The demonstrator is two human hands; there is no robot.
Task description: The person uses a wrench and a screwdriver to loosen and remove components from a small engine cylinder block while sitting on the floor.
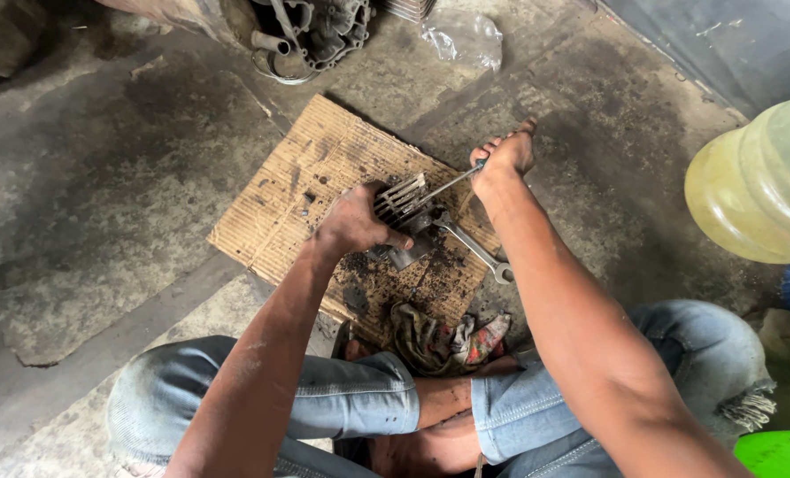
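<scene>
A stained, cracked grey concrete floor (103, 177) fills the view from the head camera, with broad open stretches to the left and upper right. At the right edge bulges a large translucent yellowish plastic jug (758, 181), with a bright green plastic rim (780, 453) in the corner below it, both well apart from the work. At the top edge lies a greasy grey cast-metal engine casing (311, 35), and beside it a crumpled clear plastic bag (464, 37).

In the middle rests a flattened sheet of brown corrugated cardboard (297, 190), lying askew, its near half speckled with black grit and oil. The person squats over it in faded, frayed blue denim jeans (342, 398), the knees framing its near edge.

A finned grey metal engine cylinder (404, 217) sits right of centre on the cardboard. The left hand (352, 223), smeared dark with grease, is clamped over the cylinder's near left side and steadies it. The right hand (504, 155) is clenched round the handle of a thin screwdriver with a blue-tipped grip and a bright steel shaft (443, 186); the shaft slants down-left, its tip against the fins.

Just beside the cylinder lies a slim silver steel spanner (473, 248), its far end reaching past the cardboard's right edge. A crumpled, oil-stained patterned rag (443, 341) sits at the near edge, between the knees.
</scene>
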